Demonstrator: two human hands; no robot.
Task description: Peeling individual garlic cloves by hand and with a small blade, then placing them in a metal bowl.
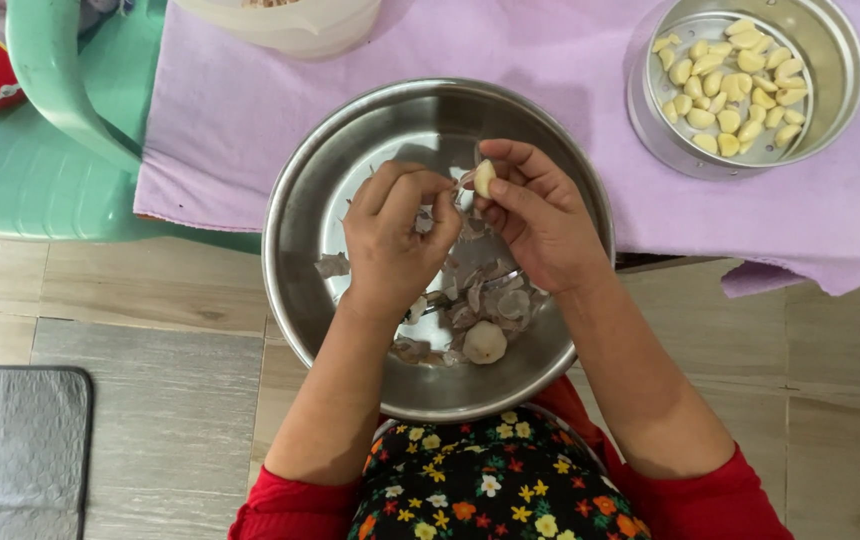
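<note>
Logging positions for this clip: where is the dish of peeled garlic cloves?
In the head view, the dish of peeled garlic cloves sits top right on the purple cloth, beyond the big steel bowl.

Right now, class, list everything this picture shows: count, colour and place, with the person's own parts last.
Large bowl: one, steel, centre, on the lap.
Garlic skins: a pile, greyish, inside the large bowl.
Garlic bulb: one, pale, in the large bowl.
Small dish: one, steel, top right.
Peeled cloves: many, cream, in the small dish.
Cloth: one, lilac, under the dish.
Plastic stool: one, green, top left.
Mat: one, grey, bottom left.
Left hand: pinching skin.
Right hand: holding a clove.
</note>
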